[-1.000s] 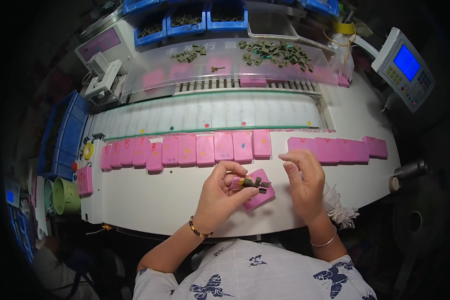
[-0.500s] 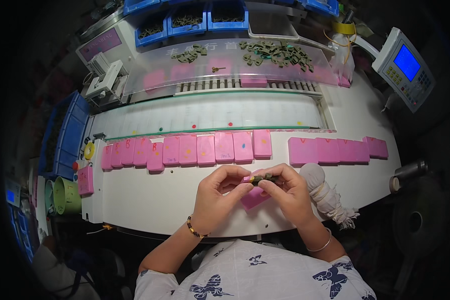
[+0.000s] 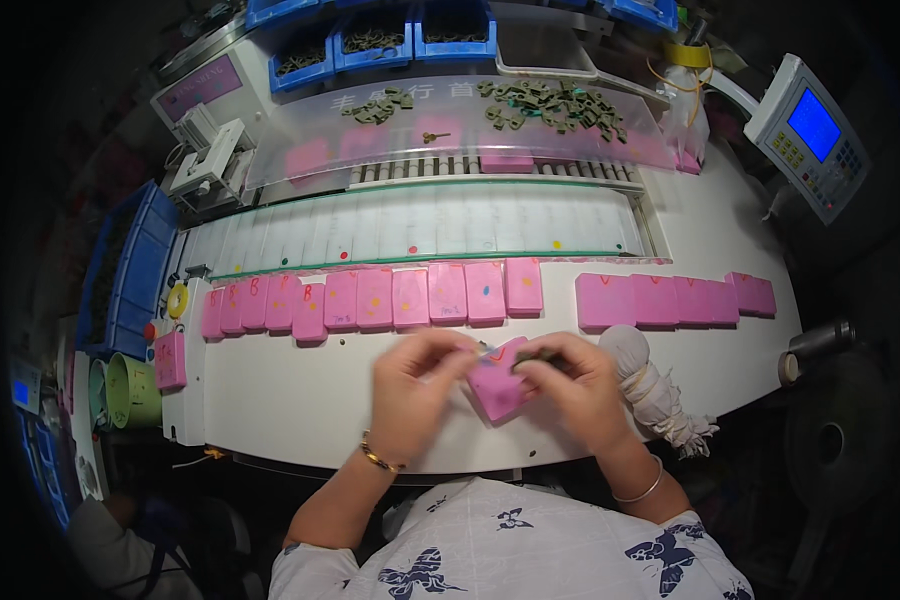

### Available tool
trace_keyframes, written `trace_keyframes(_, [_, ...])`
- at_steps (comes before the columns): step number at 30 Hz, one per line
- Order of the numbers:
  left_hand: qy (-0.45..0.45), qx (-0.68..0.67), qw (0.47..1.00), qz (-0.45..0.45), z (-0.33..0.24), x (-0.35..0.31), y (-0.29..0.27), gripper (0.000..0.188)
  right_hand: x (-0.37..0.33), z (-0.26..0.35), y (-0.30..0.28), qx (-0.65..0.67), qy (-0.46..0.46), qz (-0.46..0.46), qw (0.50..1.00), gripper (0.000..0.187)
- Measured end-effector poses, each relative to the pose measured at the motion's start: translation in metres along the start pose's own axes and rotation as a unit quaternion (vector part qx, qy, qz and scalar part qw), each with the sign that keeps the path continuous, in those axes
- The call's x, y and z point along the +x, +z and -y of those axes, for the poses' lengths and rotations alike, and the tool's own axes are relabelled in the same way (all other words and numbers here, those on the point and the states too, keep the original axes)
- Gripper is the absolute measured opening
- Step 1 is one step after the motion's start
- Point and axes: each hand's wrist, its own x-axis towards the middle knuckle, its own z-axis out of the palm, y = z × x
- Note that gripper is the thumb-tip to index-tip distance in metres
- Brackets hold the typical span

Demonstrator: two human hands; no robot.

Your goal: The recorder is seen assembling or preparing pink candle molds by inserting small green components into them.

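Observation:
My right hand (image 3: 578, 390) pinches a small dark green piece (image 3: 536, 358) between thumb and fingers; its exact kind is too small to make out. My left hand (image 3: 408, 385) is smeared by motion, thumb and fingertips drawn together close to the far end of a pink block (image 3: 502, 388). What those fingertips hold, if anything, is too blurred to name. The block lies tilted on the white table between both hands, with a red mark on its top. Farther off, a row of pink blocks (image 3: 411, 299) runs along the glass edge.
More pink blocks (image 3: 658, 300) stand to the right. A wrapped white cloth bundle (image 3: 642, 375) lies beside my right hand. Beyond the glass-covered channel (image 3: 420, 228), a translucent shelf (image 3: 440, 112) carries many dark green pieces (image 3: 560, 108). A keypad display (image 3: 815, 125) juts in at right.
My left hand has pulled left, away from the right hand, uncovering more of the block. Beneath the glass, the coloured dots have shifted left. My right hand has stayed nearly in place.

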Motion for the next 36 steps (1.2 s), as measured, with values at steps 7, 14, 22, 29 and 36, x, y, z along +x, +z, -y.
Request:
trace_keyframes(7, [-0.067,0.052,0.994,-0.062,0.022,0.011,-0.063,0.013,0.008,0.001,-0.039,0.084,0.033,-0.098,0.991,0.024])
trace_keyframes(14, [0.063,0.325,0.943,-0.040,0.008,0.008,-0.037,0.013,0.010,0.003,-0.016,0.200,0.053,-0.028,0.978,0.030])
trace_keyframes(22, [-0.156,-0.095,0.968,0.174,-0.003,-0.001,0.002,0.017,0.005,0.002,0.018,-0.267,-0.304,-0.001,0.914,0.036])
trace_keyframes(29, [-0.163,-0.177,0.957,0.160,0.003,0.004,-0.008,0.021,0.007,0.005,0.016,-0.279,-0.328,0.012,0.903,0.048])
trace_keyframes(36, [-0.223,-0.329,0.911,0.107,0.004,0.011,-0.038,0.023,0.015,0.014,-0.015,-0.274,-0.218,0.036,0.936,0.066])
